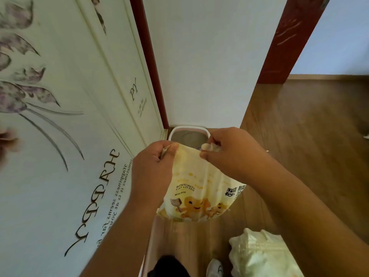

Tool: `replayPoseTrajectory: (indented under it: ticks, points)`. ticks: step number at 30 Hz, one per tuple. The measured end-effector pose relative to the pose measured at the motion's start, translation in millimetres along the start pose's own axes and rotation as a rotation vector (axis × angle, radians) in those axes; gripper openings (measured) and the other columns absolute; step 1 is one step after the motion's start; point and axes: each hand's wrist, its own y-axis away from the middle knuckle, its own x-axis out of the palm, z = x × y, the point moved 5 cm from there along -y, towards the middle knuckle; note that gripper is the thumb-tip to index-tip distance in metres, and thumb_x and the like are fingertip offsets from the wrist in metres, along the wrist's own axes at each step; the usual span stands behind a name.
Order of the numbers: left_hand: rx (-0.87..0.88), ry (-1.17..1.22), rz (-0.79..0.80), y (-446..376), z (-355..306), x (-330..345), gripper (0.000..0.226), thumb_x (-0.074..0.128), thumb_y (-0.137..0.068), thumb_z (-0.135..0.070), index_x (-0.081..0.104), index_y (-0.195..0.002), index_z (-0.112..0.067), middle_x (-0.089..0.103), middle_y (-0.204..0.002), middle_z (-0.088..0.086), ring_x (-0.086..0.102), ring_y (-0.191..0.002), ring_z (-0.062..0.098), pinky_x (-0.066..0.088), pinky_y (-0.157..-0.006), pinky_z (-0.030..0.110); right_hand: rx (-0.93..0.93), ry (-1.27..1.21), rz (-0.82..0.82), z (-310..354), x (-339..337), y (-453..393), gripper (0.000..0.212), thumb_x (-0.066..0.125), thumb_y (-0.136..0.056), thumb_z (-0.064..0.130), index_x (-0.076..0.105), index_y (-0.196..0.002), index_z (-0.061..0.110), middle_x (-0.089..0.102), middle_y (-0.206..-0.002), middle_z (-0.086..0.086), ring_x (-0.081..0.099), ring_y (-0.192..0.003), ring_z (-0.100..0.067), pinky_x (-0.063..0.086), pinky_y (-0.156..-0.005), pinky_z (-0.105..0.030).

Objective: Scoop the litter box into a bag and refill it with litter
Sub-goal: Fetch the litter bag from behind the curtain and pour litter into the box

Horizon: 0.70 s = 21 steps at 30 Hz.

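Both hands, left hand [153, 168] and right hand [229, 150], pinch the top corners of a soft, likely heavy bentonite cat litter bag [199, 188] above the litter box [189, 134].

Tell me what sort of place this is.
Probably a home, in a narrow corner by a doorway. A litter box sits on wood flooring against a white wall, beside a cabinet door decorated with flowers and lettering.
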Motion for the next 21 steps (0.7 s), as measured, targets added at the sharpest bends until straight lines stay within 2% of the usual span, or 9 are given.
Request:
replayPoseTrajectory:
  ticks: [5,9,15,21]
  points:
    - [-0.039,0.039,0.044,-45,14,22,0.014,0.066,-0.097,-0.038,0.07,-0.085,-0.044,0.071,-0.081,-0.025,0.066,-0.079,-0.004,0.059,-0.074,0.029,0.041,-0.019,0.01,-11,3,-49,0.024,0.07,-0.092,0.038,0.059,-0.073,0.026,0.057,-0.069,0.009,0.053,-0.062,-0.005,0.033,-0.051,-0.021]
    - [-0.032,0.034,0.122,-91,28,41,0.021,0.066,-0.098,-0.037,0.068,-0.08,-0.048,0.07,-0.082,-0.029,0.066,-0.08,-0.006,0.057,-0.074,0.026,0.085,-0.008,-0.005,-20,13,-90,0.022,0.071,-0.091,0.037,0.066,-0.083,0.017,0.062,-0.075,0.004,0.056,-0.067,-0.01,0.038,-0.054,-0.024]
    - [0.007,-0.013,0.231,-161,53,67,0.026,0.064,-0.099,-0.037,0.063,-0.077,-0.05,0.07,-0.081,-0.022,0.067,-0.082,0.0,0.059,-0.076,0.031,0.189,-0.056,-0.022,-38,34,-153,0.022,0.07,-0.092,0.035,0.069,-0.087,0.014,0.058,-0.072,0.009,0.051,-0.065,-0.004,0.032,-0.051,-0.02]
    - [0.017,-0.061,0.321,-212,79,101,0.017,0.063,-0.1,-0.034,0.068,-0.088,-0.044,0.072,-0.086,-0.016,0.067,-0.085,0.005,0.055,-0.074,0.027,0.279,-0.091,-0.018,-65,54,-205,0.021,0.07,-0.092,0.036,0.07,-0.092,0.014,0.06,-0.079,0.009,0.053,-0.069,-0.003,0.034,-0.053,-0.02]
